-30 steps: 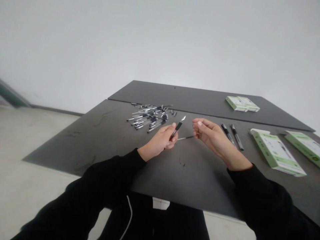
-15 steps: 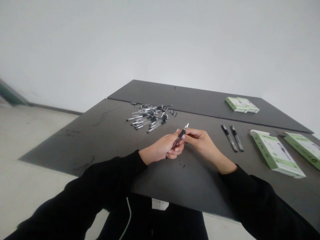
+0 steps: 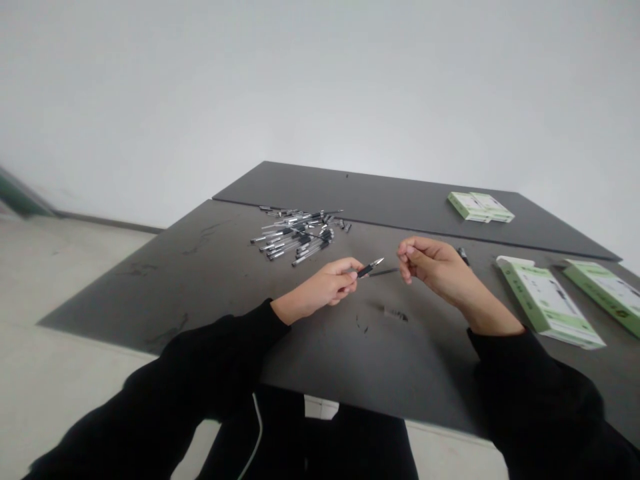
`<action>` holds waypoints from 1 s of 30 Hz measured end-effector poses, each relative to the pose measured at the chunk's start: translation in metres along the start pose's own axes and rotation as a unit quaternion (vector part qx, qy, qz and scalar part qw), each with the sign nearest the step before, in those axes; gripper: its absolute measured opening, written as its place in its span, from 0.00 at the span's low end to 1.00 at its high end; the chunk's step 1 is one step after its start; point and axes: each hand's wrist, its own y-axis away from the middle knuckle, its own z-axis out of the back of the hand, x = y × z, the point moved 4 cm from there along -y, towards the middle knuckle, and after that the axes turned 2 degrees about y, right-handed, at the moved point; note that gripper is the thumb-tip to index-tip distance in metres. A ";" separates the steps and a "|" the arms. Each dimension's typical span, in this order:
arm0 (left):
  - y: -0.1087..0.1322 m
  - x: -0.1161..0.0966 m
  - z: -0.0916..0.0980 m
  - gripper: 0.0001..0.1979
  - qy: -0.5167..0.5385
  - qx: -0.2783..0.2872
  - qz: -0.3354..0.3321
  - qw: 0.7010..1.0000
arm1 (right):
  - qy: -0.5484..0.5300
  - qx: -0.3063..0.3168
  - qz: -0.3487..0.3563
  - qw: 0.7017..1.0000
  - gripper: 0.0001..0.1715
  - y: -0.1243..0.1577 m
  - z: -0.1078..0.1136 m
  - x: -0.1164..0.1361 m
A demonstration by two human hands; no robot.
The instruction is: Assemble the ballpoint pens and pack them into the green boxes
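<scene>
My left hand (image 3: 327, 285) is closed around a black-gripped pen (image 3: 369, 269), its silver tip pointing up and right. To the right, my right hand (image 3: 431, 263) is raised above the table, thumb and fingertips pinched together. A thin dark strip (image 3: 384, 272) lies between the pen and my right fingertips; whether the fingers hold it is unclear. Below it, a small blurred piece (image 3: 396, 313), partly clear and partly dark, is over the table. Beyond my left hand lies a pile of pens and pen parts (image 3: 295, 237).
A capped pen (image 3: 464, 255) shows partly behind my right hand. Two green-and-white boxes, a nearer box (image 3: 550, 300) and another box (image 3: 607, 293), lie at the right. Further green-and-white boxes (image 3: 481, 207) rest on the far tabletop (image 3: 390, 200).
My right hand has parted from the left and moved right, now covering most of the two capped pens. The pen in my left hand has tilted flatter. The small blurred piece has appeared.
</scene>
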 end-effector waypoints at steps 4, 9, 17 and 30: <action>0.000 0.001 0.003 0.04 -0.011 -0.042 0.002 0.999 | 0.153 -0.081 0.016 0.985 0.12 -0.008 0.000 -0.026; -0.003 0.000 0.005 0.05 -0.004 -0.086 -0.011 0.996 | 0.353 -0.127 0.083 0.923 0.13 -0.011 -0.011 -0.036; -0.002 -0.006 0.012 0.13 0.027 -0.134 -0.062 0.989 | 0.384 -0.179 0.104 0.900 0.29 -0.001 -0.003 0.005; 0.006 -0.009 0.000 0.13 -0.001 -0.062 -0.047 0.997 | 0.447 -0.002 0.038 0.894 0.24 0.190 -0.022 0.020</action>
